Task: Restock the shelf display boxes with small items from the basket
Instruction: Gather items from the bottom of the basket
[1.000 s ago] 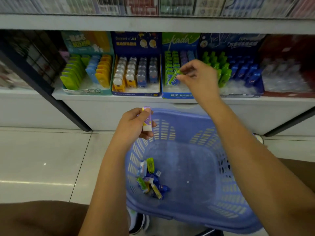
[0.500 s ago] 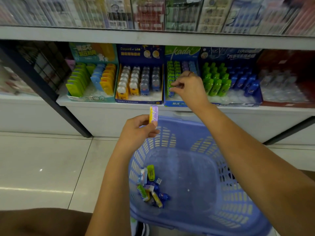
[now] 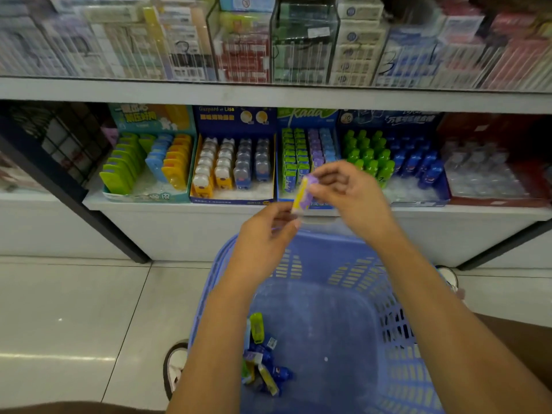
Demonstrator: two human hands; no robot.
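Left hand pinches a small purple-yellow packet; right hand, blurred, seems to pinch its top, above the blue basket.

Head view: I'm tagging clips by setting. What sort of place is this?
Probably a small shop: printed display boxes of small items line the shelf, packaged goods are stacked above, and a plastic basket holds loose stock.
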